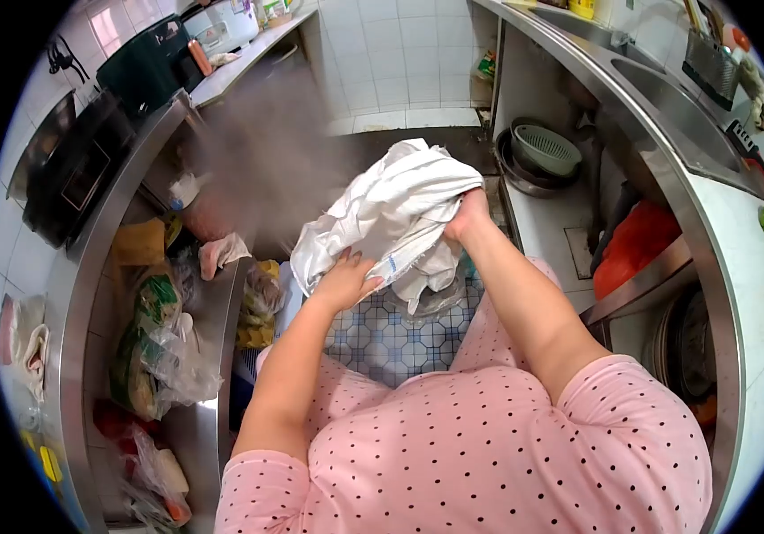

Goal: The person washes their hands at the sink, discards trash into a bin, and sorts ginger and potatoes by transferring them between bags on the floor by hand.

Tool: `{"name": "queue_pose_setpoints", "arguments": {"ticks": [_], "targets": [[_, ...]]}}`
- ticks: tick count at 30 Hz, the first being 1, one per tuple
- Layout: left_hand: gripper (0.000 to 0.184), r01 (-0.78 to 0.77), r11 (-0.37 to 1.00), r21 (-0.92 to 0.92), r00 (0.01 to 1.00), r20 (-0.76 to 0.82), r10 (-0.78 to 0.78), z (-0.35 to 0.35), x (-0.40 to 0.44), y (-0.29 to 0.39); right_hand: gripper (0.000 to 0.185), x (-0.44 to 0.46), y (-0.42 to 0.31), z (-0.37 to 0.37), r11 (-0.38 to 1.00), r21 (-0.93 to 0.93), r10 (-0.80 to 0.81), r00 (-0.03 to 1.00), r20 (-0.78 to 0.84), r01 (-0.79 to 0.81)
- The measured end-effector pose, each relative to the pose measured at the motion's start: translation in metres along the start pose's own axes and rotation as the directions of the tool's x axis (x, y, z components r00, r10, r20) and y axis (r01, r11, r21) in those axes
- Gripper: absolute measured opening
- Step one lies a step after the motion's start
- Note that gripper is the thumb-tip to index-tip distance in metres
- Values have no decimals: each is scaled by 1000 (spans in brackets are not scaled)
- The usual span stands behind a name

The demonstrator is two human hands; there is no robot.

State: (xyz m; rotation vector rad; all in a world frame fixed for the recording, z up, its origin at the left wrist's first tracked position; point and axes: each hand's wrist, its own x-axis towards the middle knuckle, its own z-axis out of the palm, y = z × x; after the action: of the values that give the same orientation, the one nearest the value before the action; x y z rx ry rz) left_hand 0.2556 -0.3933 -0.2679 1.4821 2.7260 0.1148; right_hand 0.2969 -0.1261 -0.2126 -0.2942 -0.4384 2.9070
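A crumpled white cloth (382, 196) with a frayed edge and a small blue mark hangs between my two hands, above the floor. My left hand (346, 279) is at its lower left edge, with fingers curled and partly covered by the folds. On the right side, my right hand (469, 215) grips a bunched part of the cloth, its fingertips hidden behind it. Beneath the cloth, a clear plastic bag or container (440, 301) shows in part above the patterned tile floor (391, 343); its kind cannot be made out.
Left shelves hold bagged vegetables (157, 303) and other plastic bags. A grey-brown blur hides the area behind them. Under the right counter stand a green colander (546, 149) and a red bag (635, 249). The metal counter edge (658, 151) curves past my right arm, below the sinks (675, 111).
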Motion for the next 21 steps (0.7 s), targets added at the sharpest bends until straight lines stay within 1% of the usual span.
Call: {"name": "queue_pose_setpoints", "arguments": {"ticks": [1,2,3,4,5,6,7,8,9,10,11,12,13,14,15,16,17,18,20,21], "targets": [[40,-29,996,-84,997,-69,24,-19,-5,14,44,-8,-4,7,1000,-28,-8,998,-58,6],[41,-178,980,-83,969,-190,160,-36,-6,28,43,-9,-6,6,997,-62,-52,993,-110,45],[43,-324,944,-65,907,-304,291,-53,-3,41,43,-7,-7,3,992,-95,-98,982,-161,83],[45,-459,888,-33,817,-408,407,-66,0,51,43,-8,-5,3,985,-129,-142,966,-214,116],[55,-435,894,105,720,-556,415,-75,7,55,42,-8,-2,3,985,-146,-128,965,-229,96],[58,-196,980,36,780,-600,178,-76,15,59,42,-10,4,4,990,-137,-34,986,-160,12],[61,61,997,-45,777,-625,-75,-75,22,62,41,-13,13,5,987,-137,66,994,-90,-78],[64,236,964,-121,775,-575,-262,-73,26,55,40,-12,22,6,976,-147,163,987,-16,-163],[67,409,896,-175,744,-504,-438,-71,29,49,38,-5,36,-1,951,-218,215,975,-51,-221],[70,498,842,-206,762,-360,-538,-68,31,31,38,-5,48,-2,904,-306,319,948,18,-299],[55,534,802,-270,776,-221,-591,-63,32,8,35,-7,57,-4,834,-445,352,936,-29,-327],[37,428,817,-387,808,-242,-538,-33,35,-44,39,3,66,-21,784,-504,442,896,46,-362],[26,292,800,-524,729,-420,-541,-14,31,-74,48,-7,65,-15,674,-716,416,894,165,-182],[24,257,633,-730,721,-292,-629,6,29,-132,59,-15,62,-8,515,-857,419,864,277,25],[19,102,227,-969,692,-95,-715,-25,19,-124,70,-2,59,-23,134,-966,375,891,257,222],[14,180,134,-975,668,21,-743,-44,14,-128,81,14,57,-41,-282,-894,333,909,250,349],[11,267,187,-945,697,55,-715,-44,15,-141,77,26,57,-47,-435,-817,300,916,264,378],[11,339,240,-909,694,69,-717,-43,21,-152,69,35,55,-45,-443,-823,259,930,263,356],[13,322,389,-863,697,-62,-715,-28,42,-174,54,50,51,-31,-453,-836,180,950,254,309],[24,307,374,-875,733,-34,-680,-35,50,-172,40,67,52,-36,-333,-909,85,968,237,252]]}}
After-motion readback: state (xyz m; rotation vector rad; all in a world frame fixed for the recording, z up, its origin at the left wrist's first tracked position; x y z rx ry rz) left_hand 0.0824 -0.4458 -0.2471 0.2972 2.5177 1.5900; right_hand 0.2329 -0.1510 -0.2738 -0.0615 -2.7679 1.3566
